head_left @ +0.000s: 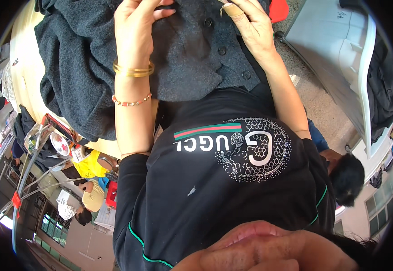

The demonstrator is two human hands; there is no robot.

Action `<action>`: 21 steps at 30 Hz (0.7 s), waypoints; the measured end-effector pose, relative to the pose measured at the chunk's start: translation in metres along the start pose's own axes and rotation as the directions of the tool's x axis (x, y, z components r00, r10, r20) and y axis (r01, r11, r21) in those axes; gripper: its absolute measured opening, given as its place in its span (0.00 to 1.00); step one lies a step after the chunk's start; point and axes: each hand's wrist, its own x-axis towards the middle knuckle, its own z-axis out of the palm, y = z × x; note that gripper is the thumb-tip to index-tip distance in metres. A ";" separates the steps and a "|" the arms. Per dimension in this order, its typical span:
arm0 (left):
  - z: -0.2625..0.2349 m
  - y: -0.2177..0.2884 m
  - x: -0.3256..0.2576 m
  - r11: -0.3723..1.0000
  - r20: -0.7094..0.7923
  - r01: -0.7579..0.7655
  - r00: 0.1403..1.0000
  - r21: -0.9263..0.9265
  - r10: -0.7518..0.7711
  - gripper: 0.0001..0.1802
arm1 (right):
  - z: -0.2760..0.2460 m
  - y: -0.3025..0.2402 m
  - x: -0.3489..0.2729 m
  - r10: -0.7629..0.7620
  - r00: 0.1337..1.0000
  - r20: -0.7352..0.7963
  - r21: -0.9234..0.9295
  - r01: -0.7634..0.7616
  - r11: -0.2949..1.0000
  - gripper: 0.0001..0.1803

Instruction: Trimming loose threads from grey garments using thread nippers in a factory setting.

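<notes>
A dark grey wool coat (pixel 183 58) with several dark buttons is spread in front of me, its near edge by my lap. Over its left part my left hand (pixel 135 27) has its fingers curled together, and the top edge of the picture cuts off part of it. My right hand (pixel 256 34) is at the coat's right side, its fingers bent and drawn close. A tan wrap (pixel 233 10) covers one of its digits. What either hand pinches is too small or out of the picture to name.
Under the coat at left is a pale wooden table (pixel 27 58). A large light-grey panelled piece (pixel 327 40) stands at right, with dark clothing (pixel 386 86) beyond it. Other people sit behind, one in a yellowish top (pixel 95 196). A red thing (pixel 278 10) borders the coat.
</notes>
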 end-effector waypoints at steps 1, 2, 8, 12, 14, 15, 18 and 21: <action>-0.002 -0.007 0.002 1.000 -0.004 -0.002 1.000 -0.007 0.002 0.06 | 0.000 -0.001 0.003 -0.013 0.999 -0.037 0.012 0.013 1.000 0.19; 0.000 -0.013 0.004 0.876 0.271 0.094 0.962 -0.472 0.043 0.05 | 0.001 -0.003 0.005 -0.022 0.997 -0.074 0.024 0.024 0.999 0.19; 0.001 0.001 -0.010 0.975 0.124 0.054 0.992 -0.216 -0.027 0.04 | 0.006 -0.014 0.018 -0.096 0.993 -0.075 -0.074 0.091 0.993 0.20; -0.002 -0.003 -0.010 0.976 0.128 0.066 0.991 -0.205 -0.040 0.03 | 0.013 -0.019 0.024 -0.128 0.990 -0.056 -0.052 0.125 0.991 0.20; 0.002 0.001 -0.011 0.975 0.126 0.067 0.991 -0.211 -0.040 0.04 | 0.014 -0.020 0.028 -0.139 0.989 -0.048 -0.066 0.135 0.989 0.20; 0.002 0.002 -0.012 0.975 0.131 0.068 0.991 -0.210 -0.040 0.04 | 0.015 -0.019 0.030 -0.193 0.981 -0.034 -0.117 0.188 0.975 0.20; -0.003 -0.004 -0.009 0.975 0.167 0.069 0.985 -0.213 -0.033 0.04 | 0.017 -0.019 0.033 -0.234 0.972 -0.021 -0.152 0.228 0.962 0.20; -0.002 -0.003 -0.009 0.975 0.155 0.076 0.987 -0.208 -0.044 0.04 | 0.019 -0.019 0.035 -0.218 0.976 -0.025 -0.146 0.213 0.966 0.19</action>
